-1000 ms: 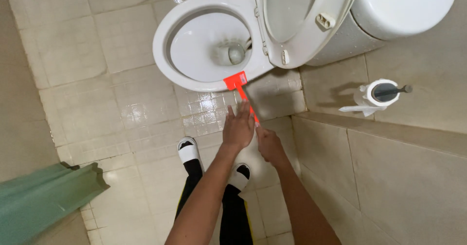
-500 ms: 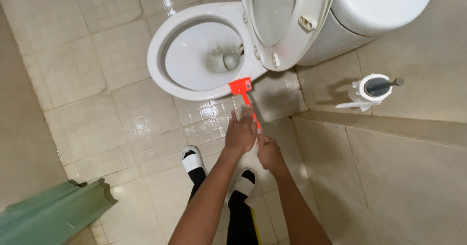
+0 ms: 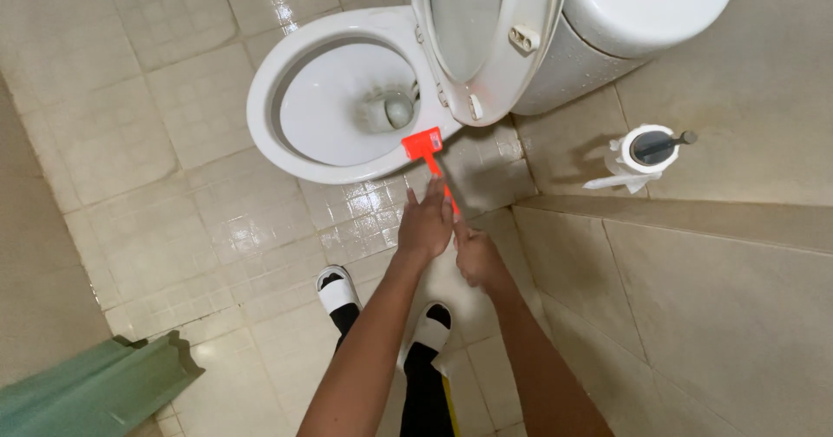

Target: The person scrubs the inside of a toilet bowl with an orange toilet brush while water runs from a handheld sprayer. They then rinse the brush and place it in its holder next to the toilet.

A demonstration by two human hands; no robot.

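Beyond the fingers and to their right, a white paper roll (image 3: 644, 149) hangs on a dark wall peg. Both hands close around the thin handle of an orange plastic brush (image 3: 423, 144): the left hand (image 3: 424, 227) wraps it higher, the right hand (image 3: 476, 256) just below. The brush's flat orange head lies just past the left fingertips (image 3: 432, 192), at the rim of the white ceramic toilet bowl (image 3: 286, 155), whose seat and lid stand raised.

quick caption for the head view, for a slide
Both hands, left and right, grip an orange-handled tool beside the open toilet bowl on a tiled floor.
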